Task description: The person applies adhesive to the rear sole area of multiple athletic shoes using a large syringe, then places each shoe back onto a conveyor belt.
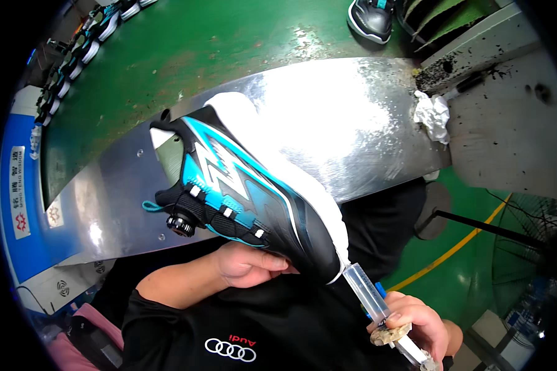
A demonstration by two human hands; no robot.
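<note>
A black and teal sneaker (263, 204) with a thick white sole (303, 176) lies tilted on its side across the middle, its toe toward me. A dial (181, 225) for its laces sits on the tongue side. My left hand (247, 264) is closed on the front part of the shoe from below; some fingers are hidden behind it. In my right hand (422, 318) is a clear syringe (366, 292), gripped round its barrel end and plunger. The syringe's tip is at the toe, by the line where sole meets upper. Beige crusted material (391, 334) coats the syringe's flange.
Beneath the shoe is a shiny metal plate (365, 123) beside a green tabletop (229, 49). Several shoes (74, 65) line the far left edge; another shoe (371, 20) stands far right. Crumpled white tissue (432, 116) lies by a stained pale panel (507, 123). A fan (529, 238) stands at right.
</note>
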